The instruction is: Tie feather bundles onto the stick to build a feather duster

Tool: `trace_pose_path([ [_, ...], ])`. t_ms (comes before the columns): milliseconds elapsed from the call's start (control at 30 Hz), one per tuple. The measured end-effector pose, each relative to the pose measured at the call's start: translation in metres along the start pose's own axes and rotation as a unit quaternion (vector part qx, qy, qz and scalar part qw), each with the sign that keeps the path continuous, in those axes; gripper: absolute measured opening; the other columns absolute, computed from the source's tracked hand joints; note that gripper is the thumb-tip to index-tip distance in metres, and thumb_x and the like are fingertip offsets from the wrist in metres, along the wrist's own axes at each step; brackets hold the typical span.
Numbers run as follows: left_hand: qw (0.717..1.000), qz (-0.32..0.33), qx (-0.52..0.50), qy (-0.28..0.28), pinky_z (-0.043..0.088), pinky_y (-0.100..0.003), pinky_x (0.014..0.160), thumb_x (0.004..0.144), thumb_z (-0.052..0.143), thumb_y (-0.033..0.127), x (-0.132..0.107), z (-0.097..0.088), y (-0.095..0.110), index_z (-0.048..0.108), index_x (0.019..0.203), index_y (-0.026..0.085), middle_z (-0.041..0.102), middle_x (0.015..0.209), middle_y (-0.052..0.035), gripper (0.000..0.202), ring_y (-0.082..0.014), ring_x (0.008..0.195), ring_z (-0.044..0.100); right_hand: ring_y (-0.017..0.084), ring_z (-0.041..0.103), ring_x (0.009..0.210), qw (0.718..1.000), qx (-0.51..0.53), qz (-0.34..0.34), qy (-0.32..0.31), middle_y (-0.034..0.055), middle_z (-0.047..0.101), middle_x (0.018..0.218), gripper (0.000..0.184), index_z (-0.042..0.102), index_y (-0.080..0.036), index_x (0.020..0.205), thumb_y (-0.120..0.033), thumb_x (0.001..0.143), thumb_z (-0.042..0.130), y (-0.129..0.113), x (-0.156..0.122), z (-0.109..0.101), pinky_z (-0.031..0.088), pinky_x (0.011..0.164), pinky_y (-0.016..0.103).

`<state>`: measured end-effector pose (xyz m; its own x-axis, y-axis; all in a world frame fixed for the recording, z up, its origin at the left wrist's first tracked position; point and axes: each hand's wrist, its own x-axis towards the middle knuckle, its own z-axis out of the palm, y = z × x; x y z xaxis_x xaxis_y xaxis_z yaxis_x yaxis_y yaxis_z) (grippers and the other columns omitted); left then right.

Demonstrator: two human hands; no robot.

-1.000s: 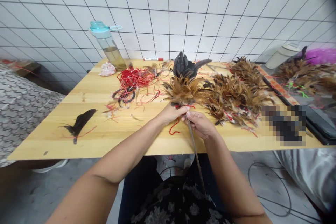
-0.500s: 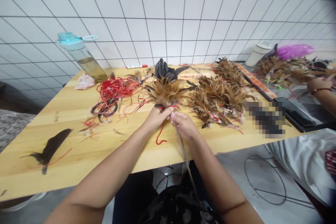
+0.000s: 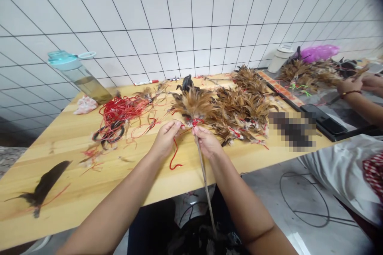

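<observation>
My left hand (image 3: 167, 137) pinches a red string (image 3: 176, 155) between thumb and fingers. One end of the string hangs down in a loose curl over the table, and the other runs taut to the binding on the stick. My right hand (image 3: 206, 140) is closed on a thin stick (image 3: 206, 185), just under the red wrapping. At the stick's top, brown feathers (image 3: 196, 103) fan out away from me, with black feathers (image 3: 188, 83) beyond them. The stick's lower end slants down over the table edge towards my lap.
Left of my hands lies a tangle of red string (image 3: 124, 107), with a water bottle (image 3: 89, 81) behind it. Brown feather bundles (image 3: 245, 107) are heaped at right. A black feather (image 3: 49, 181) lies front left. Further right, another person's hands (image 3: 351, 87) work near a phone (image 3: 324, 119).
My left hand has moved left, away from my right hand, drawing the red string out from the stick. The camera view has shifted slightly to the right.
</observation>
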<state>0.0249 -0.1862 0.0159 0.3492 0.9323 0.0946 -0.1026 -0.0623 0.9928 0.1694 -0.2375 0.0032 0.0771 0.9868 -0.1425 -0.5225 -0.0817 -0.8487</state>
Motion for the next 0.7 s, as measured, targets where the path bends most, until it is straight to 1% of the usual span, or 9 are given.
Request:
trace_pose_path([
  [100,0.999,0.029,0.008,0.023,0.036,-0.025,0.061,0.082,0.062,0.046,-0.002,-0.002,0.004,0.062,0.074,0.018,0.056,0.070,-0.0005,0.030,-0.0110,0.060,0.043,0.009,0.028,0.051,1.000,0.004,0.017,0.018,-0.0046,0.043,0.056,0.036,0.055,-0.018,0.058,-0.045,0.064,0.080,-0.002,0.000,-0.005,0.022,0.049,0.025],
  [167,0.998,0.044,0.019,0.033,0.037,-0.025,0.062,0.082,0.061,0.047,-0.005,-0.003,0.007,0.061,0.073,0.018,0.056,0.069,-0.0004,0.030,-0.0115,0.061,0.044,0.009,0.030,0.051,0.999,0.009,0.030,0.018,-0.0046,0.044,0.057,0.033,0.054,-0.019,0.059,-0.040,0.066,0.079,-0.004,-0.001,-0.006,0.025,0.049,0.024],
  [267,0.996,0.062,0.044,0.043,0.040,-0.026,0.067,0.080,0.061,0.050,-0.010,-0.005,0.013,0.061,0.073,0.019,0.058,0.071,-0.0015,0.033,-0.0134,0.066,0.049,0.009,0.033,0.053,0.999,0.017,0.047,0.004,-0.0039,0.048,0.063,0.027,0.054,-0.019,0.063,-0.033,0.070,0.076,-0.007,-0.001,-0.007,0.030,0.051,0.023],
  [333,0.995,0.074,0.060,0.041,0.041,-0.026,0.069,0.080,0.061,0.051,-0.014,-0.006,0.015,0.061,0.072,0.018,0.060,0.072,-0.0024,0.034,-0.0145,0.069,0.052,0.010,0.038,0.056,0.998,0.005,0.055,-0.011,-0.0019,0.051,0.069,0.024,0.053,-0.019,0.065,-0.032,0.074,0.071,-0.009,-0.001,-0.008,0.033,0.052,0.023],
  [400,0.994,0.080,0.066,0.031,0.041,-0.026,0.070,0.080,0.061,0.051,-0.017,-0.007,0.016,0.060,0.070,0.018,0.061,0.072,-0.0026,0.034,-0.0148,0.071,0.052,0.012,0.044,0.062,0.998,-0.028,0.047,-0.027,0.0010,0.053,0.075,0.021,0.052,-0.020,0.068,-0.034,0.079,0.065,-0.011,-0.001,-0.008,0.036,0.054,0.024],
  [467,0.996,0.073,0.054,0.017,0.041,-0.026,0.070,0.080,0.061,0.050,-0.019,-0.009,0.015,0.060,0.070,0.018,0.060,0.072,-0.0020,0.033,-0.0139,0.069,0.051,0.014,0.047,0.069,0.997,-0.065,0.031,-0.041,0.0029,0.054,0.079,0.019,0.053,-0.021,0.072,-0.035,0.084,0.058,-0.012,-0.001,-0.008,0.038,0.056,0.025],
  [533,0.998,0.052,0.023,0.002,0.040,-0.026,0.068,0.080,0.063,0.049,-0.021,-0.010,0.013,0.060,0.071,0.018,0.060,0.071,-0.0012,0.033,-0.0125,0.065,0.049,0.015,0.049,0.072,0.995,-0.083,0.020,-0.052,0.0037,0.054,0.081,0.019,0.053,-0.021,0.074,-0.035,0.086,0.054,-0.012,-0.001,-0.008,0.040,0.058,0.026],
  [633,0.999,0.010,-0.041,-0.009,0.041,-0.026,0.067,0.076,0.068,0.047,-0.020,-0.010,0.013,0.060,0.072,0.017,0.059,0.071,-0.0010,0.031,-0.0117,0.065,0.049,0.013,0.050,0.072,0.995,-0.075,0.019,-0.061,0.0048,0.056,0.086,0.020,0.049,-0.020,0.071,-0.032,0.087,0.052,-0.013,-0.001,-0.008,0.040,0.059,0.025],
  [700,0.997,-0.018,-0.078,-0.002,0.042,-0.027,0.069,0.072,0.071,0.044,-0.018,-0.011,0.013,0.059,0.072,0.017,0.059,0.071,-0.0011,0.029,-0.0123,0.067,0.051,0.013,0.050,0.072,0.995,-0.076,0.023,-0.056,0.0052,0.057,0.087,0.022,0.048,-0.020,0.070,-0.033,0.087,0.053,-0.012,0.000,-0.007,0.039,0.058,0.025],
])
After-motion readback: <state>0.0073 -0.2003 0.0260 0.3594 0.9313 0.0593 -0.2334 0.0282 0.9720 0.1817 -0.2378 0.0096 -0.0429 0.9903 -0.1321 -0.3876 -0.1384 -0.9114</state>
